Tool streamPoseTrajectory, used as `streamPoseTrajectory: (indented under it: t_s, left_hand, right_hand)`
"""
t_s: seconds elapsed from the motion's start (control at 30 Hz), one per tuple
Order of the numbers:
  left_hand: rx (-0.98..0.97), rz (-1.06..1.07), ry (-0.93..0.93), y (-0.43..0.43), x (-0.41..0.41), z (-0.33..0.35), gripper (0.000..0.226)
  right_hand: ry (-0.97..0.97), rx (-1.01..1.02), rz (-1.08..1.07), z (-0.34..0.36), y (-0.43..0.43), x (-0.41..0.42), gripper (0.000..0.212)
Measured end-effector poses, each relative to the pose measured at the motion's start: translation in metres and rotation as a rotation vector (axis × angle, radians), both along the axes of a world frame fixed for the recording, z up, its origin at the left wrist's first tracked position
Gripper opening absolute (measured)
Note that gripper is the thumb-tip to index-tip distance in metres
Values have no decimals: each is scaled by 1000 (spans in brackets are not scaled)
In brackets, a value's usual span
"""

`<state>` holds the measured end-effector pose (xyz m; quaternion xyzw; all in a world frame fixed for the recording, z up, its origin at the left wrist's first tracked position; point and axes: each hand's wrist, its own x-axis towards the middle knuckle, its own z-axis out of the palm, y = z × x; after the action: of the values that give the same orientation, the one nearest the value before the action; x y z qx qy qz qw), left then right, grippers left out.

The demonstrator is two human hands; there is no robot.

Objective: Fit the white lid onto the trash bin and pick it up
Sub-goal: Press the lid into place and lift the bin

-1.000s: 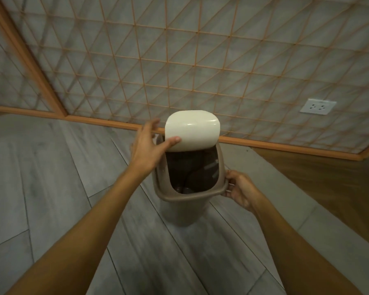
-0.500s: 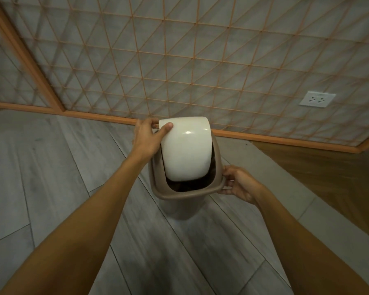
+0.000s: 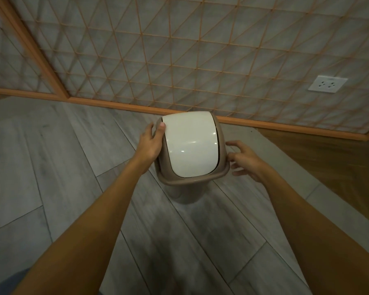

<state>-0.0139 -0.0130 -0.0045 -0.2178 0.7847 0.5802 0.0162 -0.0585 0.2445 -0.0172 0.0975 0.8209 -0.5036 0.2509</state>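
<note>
A small brown trash bin (image 3: 188, 193) stands on the grey floor near the wall. The glossy white lid (image 3: 190, 145) lies flat inside the bin's brown top frame and covers the opening. My left hand (image 3: 150, 143) grips the left side of the frame, thumb pressed on the lid's upper left corner. My right hand (image 3: 246, 159) is at the bin's right rim with fingers spread, fingertips touching or just off the rim.
A wall with an orange lattice pattern and orange baseboard (image 3: 115, 106) runs just behind the bin. A white power socket (image 3: 327, 84) sits on the wall at the right. Brown wooden flooring (image 3: 328, 167) begins to the right of the grey planks.
The lid has swung down from upright to closed over the opening. My right hand has loosened from its hold on the rim and its fingers are now spread.
</note>
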Motion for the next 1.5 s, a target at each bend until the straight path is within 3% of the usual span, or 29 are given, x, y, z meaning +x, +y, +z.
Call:
streamPoseTrajectory:
  t_s: [0.13, 0.23, 0.33, 0.43, 0.57, 0.73, 0.83, 1.07, 1.5]
  left_hand:
    - [173, 51, -245, 4, 31, 1, 91]
    - [307, 6, -267, 15, 57, 0, 86]
    - [321, -82, -124, 25, 73, -14, 82]
    - [296, -75, -43, 23, 67, -25, 80]
    - [287, -111, -50, 18, 47, -30, 78]
    - [267, -112, -52, 13, 14, -31, 74]
    - [240, -98, -49, 13, -8, -33, 72]
    - [211, -68, -21, 16, -67, -35, 69]
    - [89, -115, 25, 35, -164, -33, 52]
  right_hand:
    - [254, 221, 155, 7, -3, 7, 57]
    - [313, 331, 111, 7, -4, 23, 57]
    - [306, 235, 62, 3, -10, 51, 57]
    - [316, -15, -94, -5, -19, 72, 55]
    - [345, -159, -411, -27, -29, 75, 49]
    - [325, -264, -547, -35, -34, 61, 35]
    - [293, -307, -603, -38, -37, 43, 37]
    - [182, -384, -579, -37, -34, -22, 77]
    - [170, -335, -420, -33, -21, -123, 73]
